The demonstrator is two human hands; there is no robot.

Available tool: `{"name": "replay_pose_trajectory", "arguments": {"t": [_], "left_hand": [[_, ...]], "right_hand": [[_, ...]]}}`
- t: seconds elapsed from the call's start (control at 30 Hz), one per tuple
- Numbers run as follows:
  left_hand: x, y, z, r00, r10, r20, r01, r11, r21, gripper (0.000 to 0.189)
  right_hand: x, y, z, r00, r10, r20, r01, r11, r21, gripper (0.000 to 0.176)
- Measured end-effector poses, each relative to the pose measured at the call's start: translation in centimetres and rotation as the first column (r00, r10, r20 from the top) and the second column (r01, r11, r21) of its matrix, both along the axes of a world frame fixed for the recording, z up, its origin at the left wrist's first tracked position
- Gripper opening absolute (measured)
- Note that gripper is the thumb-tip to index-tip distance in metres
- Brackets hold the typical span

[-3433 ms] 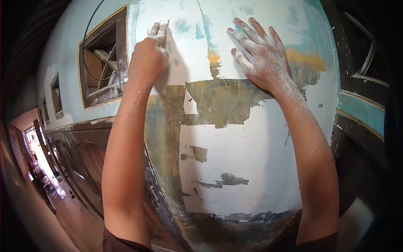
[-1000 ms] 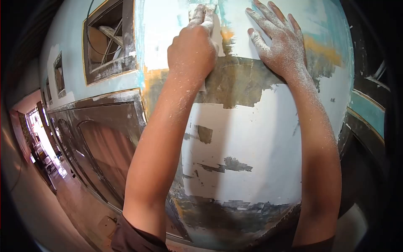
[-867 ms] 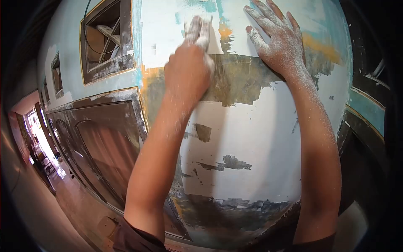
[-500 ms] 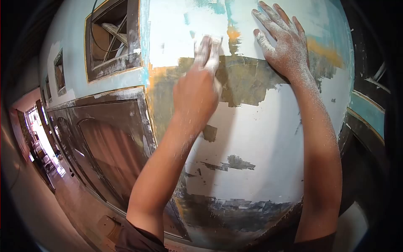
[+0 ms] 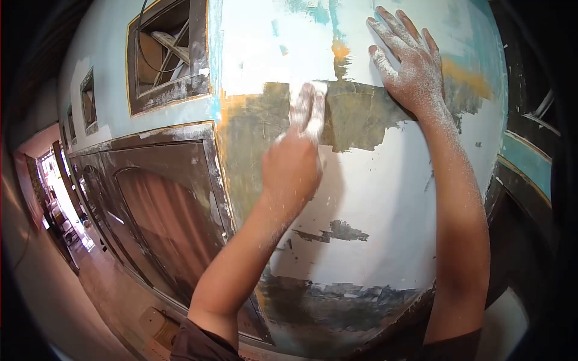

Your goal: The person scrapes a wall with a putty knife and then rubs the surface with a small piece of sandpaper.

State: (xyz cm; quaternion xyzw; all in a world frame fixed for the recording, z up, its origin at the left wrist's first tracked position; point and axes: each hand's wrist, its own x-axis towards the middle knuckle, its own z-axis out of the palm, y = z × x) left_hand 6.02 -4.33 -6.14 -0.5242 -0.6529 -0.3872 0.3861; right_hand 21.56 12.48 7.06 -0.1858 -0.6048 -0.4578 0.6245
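On the wall (image 5: 391, 192), we do best with even, flat strokes over the dark patch (image 5: 355, 120), our right hand (image 5: 415, 75) (fingers spread, holding nothing) braced above the patch's right part, our left hand (image 5: 295, 156), grip together, clamped on the white-dusted flat piece (image 5: 320, 89) at the patch's upper edge.

Patchy white, olive-brown and turquoise painted wall (image 5: 385, 192): upright, coating uneven, ragged dark patches in the lower white area. Flat, white-smeared hand tool (image 5: 321, 89) — mostly covered, material not discernible — set against it where upper white meets olive-brown.
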Motion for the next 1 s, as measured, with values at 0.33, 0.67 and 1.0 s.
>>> {"name": "replay_pose_trajectory", "arguments": {"t": [0.33,0.67,1.0], "left_hand": [[0.2,1.7,6.2,0.985,0.074,-0.157,-0.051,0.988,0.148,0.051],[-1.0,1.2,4.6,0.995,0.032,-0.091,-0.019,0.99,0.136,0.06],[-0.8,0.8,2.2,0.999,-0.035,-0.018,0.037,0.992,0.121,0.084]], "right_hand": [[0.0,-0.4,-0.1,1.0,0.01,0.009,-0.01,1.0,-0.009,0.049],[0.2,-0.4,-0.3,0.999,0.031,0.016,-0.031,0.999,-0.017,0.049],[0.2,-0.3,-0.2,0.999,0.026,0.024,-0.025,1.0,-0.006,0.049]]}}
